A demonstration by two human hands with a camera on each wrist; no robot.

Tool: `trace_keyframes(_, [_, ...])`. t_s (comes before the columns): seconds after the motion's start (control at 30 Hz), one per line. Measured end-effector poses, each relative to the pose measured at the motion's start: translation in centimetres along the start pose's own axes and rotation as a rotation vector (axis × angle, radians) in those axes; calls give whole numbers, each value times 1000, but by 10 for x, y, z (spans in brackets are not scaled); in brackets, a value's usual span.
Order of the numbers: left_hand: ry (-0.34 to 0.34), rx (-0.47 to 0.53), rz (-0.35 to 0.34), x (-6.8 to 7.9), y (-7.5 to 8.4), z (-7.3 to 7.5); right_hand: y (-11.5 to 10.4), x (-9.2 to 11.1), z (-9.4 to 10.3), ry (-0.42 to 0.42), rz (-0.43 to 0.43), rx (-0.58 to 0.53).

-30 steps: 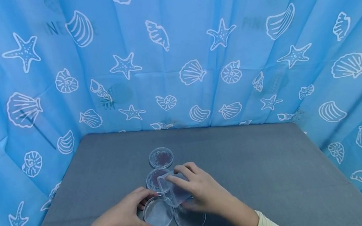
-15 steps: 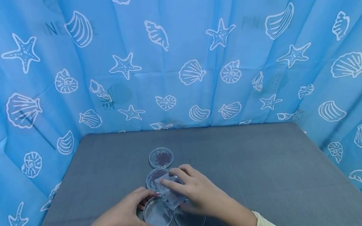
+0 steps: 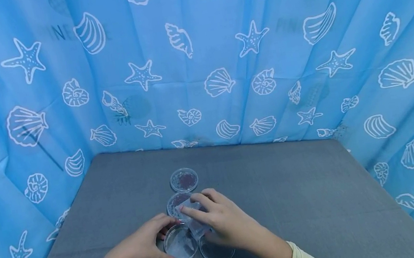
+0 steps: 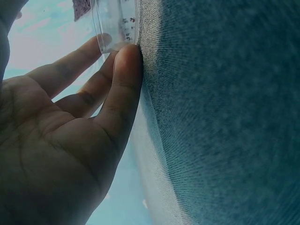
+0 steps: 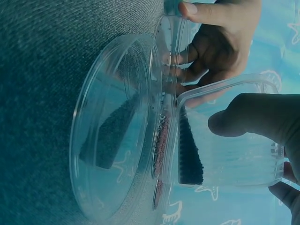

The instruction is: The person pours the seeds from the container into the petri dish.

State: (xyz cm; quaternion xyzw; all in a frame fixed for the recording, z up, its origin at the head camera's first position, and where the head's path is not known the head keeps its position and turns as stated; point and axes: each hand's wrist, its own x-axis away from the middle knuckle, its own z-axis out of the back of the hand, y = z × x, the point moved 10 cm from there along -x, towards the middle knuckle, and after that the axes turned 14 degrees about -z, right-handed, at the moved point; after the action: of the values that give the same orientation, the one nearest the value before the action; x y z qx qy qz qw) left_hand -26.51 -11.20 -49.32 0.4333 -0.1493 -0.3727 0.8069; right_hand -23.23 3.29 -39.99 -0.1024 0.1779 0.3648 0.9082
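Observation:
My left hand [image 3: 143, 242] holds a clear petri dish [image 3: 181, 245] by its rim on the table, thumb at the near side and fingers at the far side. A few dark specks lie in that dish, also seen through its wall in the left wrist view. In my right hand [image 3: 225, 220] is a clear plastic box [image 5: 229, 150], tilted, its edge close over the dish. Dark fine grains [image 5: 191, 159] are banked along the box's lower side. A clear round lid or dish [image 5: 112, 126] lies just right of the held dish, partly under my right hand.
Behind stand two more petri dishes holding reddish-purple grains, a nearer dish [image 3: 178, 203] partly covered by the box and a farther dish [image 3: 184, 180]. The grey table [image 3: 303, 195] is backed by a blue shell-print curtain [image 3: 196, 58].
My right hand has shifted slightly left, bringing the tilted box nearer the held dish. Dark specks now show in that dish. The left hand has stayed in place.

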Motion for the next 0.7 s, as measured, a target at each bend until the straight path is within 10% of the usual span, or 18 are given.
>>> trace_keyframes(0.7, [1,-27,-1,0,-1,1,-2,-1,1,11,10,13])
